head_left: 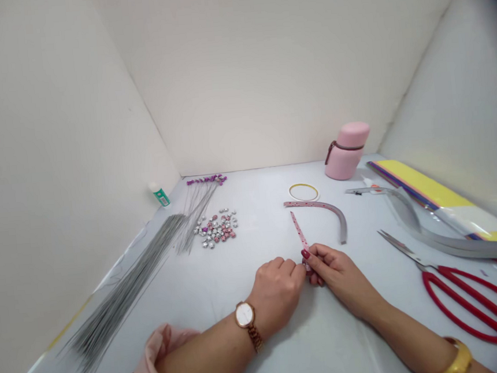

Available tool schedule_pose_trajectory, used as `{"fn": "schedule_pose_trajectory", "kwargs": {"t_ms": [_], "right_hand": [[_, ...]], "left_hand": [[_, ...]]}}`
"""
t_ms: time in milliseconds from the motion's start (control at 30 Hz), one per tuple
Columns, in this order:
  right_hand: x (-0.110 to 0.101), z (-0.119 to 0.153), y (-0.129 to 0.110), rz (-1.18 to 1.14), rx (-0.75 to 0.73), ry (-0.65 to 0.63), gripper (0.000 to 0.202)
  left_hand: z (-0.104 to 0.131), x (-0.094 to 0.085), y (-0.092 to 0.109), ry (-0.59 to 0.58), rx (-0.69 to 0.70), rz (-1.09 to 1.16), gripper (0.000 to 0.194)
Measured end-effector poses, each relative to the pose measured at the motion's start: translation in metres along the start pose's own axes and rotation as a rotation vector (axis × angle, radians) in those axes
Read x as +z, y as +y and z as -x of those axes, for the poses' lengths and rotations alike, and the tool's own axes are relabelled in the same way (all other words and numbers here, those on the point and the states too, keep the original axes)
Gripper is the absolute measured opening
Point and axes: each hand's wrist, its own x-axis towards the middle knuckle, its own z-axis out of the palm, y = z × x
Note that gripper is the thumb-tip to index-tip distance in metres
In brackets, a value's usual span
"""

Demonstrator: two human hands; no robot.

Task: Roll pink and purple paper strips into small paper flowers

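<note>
A narrow pink patterned paper strip [298,228] rises from between my fingers, its free end pointing away from me. My right hand [334,269] pinches its lower end between thumb and fingers. Pressed up against those fingertips, my left hand [280,288] is closed in a pinch at the same end of the strip; its fingertips are mostly hidden. Just beyond lies a curved bundle of strips [331,209], patterned at one end and grey along its edge. Small silver, pink and purple folded stars [217,231] are heaped to the left.
Grey wires [130,284] and purple-tipped stems [207,180] lie left, near a glue stick [160,195]. A tape roll [303,192] and pink bottle [345,153] stand behind. Red-handled scissors [467,301], grey strips [449,245] and yellow packs [440,193] lie right.
</note>
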Motion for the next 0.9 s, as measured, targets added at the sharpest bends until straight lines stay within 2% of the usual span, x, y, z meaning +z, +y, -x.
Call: {"fn": "schedule_pose_trajectory", "kwargs": {"t_ms": [900], "right_hand": [[-0.0007,-0.0014,0.0034,-0.024,-0.023,0.002,0.034]], "left_hand": [[0.0,-0.001,-0.0001,-0.001,-0.007,0.001,0.012]]}}
